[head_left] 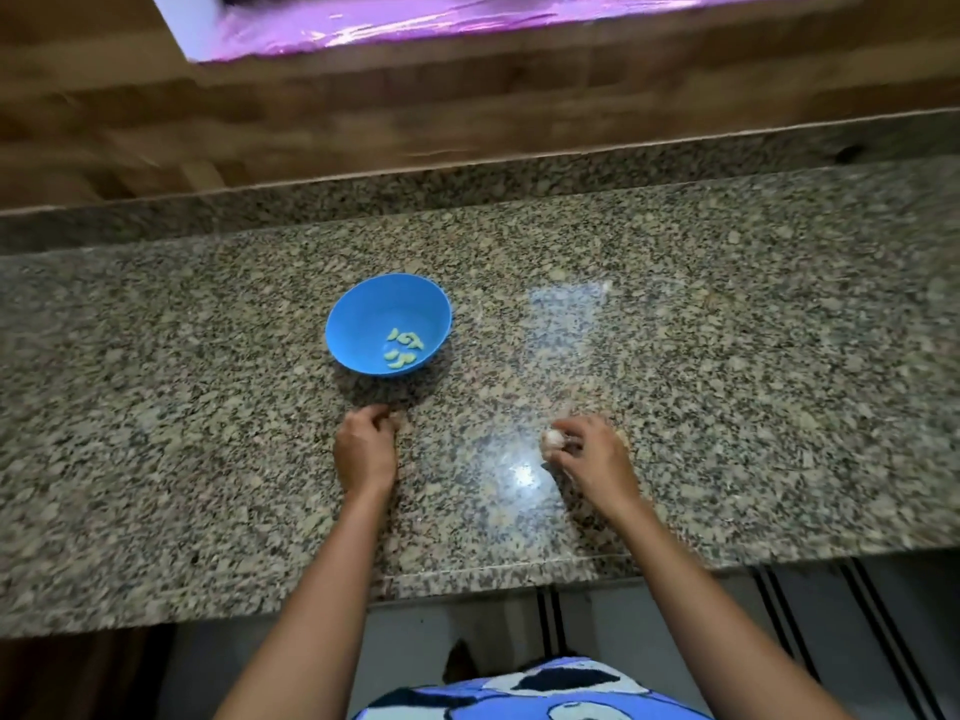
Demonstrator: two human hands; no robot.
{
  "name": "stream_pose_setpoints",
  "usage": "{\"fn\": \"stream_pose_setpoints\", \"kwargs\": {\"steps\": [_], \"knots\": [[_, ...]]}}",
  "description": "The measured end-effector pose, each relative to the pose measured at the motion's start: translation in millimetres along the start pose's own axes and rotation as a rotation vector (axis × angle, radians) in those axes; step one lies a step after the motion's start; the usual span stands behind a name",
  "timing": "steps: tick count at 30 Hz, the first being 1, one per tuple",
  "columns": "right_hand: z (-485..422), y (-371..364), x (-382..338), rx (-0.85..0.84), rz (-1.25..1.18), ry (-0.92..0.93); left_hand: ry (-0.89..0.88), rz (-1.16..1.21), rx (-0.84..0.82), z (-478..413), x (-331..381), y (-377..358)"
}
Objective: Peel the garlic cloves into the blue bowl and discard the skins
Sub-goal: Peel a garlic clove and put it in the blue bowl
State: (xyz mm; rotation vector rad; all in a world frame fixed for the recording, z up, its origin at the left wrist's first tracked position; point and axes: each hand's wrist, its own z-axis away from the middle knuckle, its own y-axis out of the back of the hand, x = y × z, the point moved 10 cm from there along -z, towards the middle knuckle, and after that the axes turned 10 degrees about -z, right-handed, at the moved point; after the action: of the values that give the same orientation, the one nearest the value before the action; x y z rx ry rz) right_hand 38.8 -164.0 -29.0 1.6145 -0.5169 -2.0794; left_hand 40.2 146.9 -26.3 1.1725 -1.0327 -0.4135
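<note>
Here the right hand (pixel 592 452) pinches a pale garlic clove (pixel 552 439) in its curled fingertips, low at the granite countertop (pixel 727 356). Well to the left of that grip, the left hand (pixel 366 449) curls its fingers down at the counter; whether they hold anything I cannot tell. Beyond the left hand sits the blue bowl (pixel 363 309), with peeled cloves (pixel 404 348) inside.

A blue bowl (pixel 363 314) stood on the granite bench (pixel 727 330) with several peeled cloves (pixel 404 346) inside. Near it, on the person's side, the left hand (pixel 365 446) rested on the bench with fingers curled; whether they held anything was unclear. The right hand (pixel 592 452), apart from the left, pinched pale garlic (pixel 552 439).
</note>
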Motion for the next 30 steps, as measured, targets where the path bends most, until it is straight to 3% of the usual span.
{"fn": "stream_pose_setpoints", "kwargs": {"steps": [2,4,6,9,12,14,16,18,20,21,26,30], "knots": [[-1,0,-2,0.029,0.005,0.025,-0.115,-0.008,-0.015,7,21,2],[-2,1,-5,0.053,0.011,0.031,-0.348,0.091,-0.037,22,65,9],[-2,1,-8,0.074,0.006,0.029,-0.505,0.22,0.057,25,106,36],[-3,-6,-4,0.084,-0.162,-0.004,-0.344,0.265,0.14,-30,112,59],[1,-16,2,0.058,-0.477,-0.094,-0.182,0.002,-0.119,-79,96,29],[4,-27,4,0.012,-0.747,-0.185,-0.186,-0.055,-0.161,-75,100,29],[9,-39,0,-0.056,-0.998,-0.286,-0.284,0.083,-0.13,-43,119,40],[10,-49,-5,-0.107,-1.173,-0.35,-0.37,0.31,-0.323,8,132,26],[9,-56,-7,-0.139,-1.314,-0.405,-0.378,0.408,-0.604,58,134,-9],[8,-59,-9,-0.158,-1.368,-0.426,-0.366,0.438,-0.668,72,131,-23],[8,-68,-11,-0.171,-1.364,-0.465,-0.322,0.486,-0.469,71,115,-28],[7,-65,-14,-0.157,-1.324,-0.441,-0.321,0.511,-0.438,71,110,-26]]}}
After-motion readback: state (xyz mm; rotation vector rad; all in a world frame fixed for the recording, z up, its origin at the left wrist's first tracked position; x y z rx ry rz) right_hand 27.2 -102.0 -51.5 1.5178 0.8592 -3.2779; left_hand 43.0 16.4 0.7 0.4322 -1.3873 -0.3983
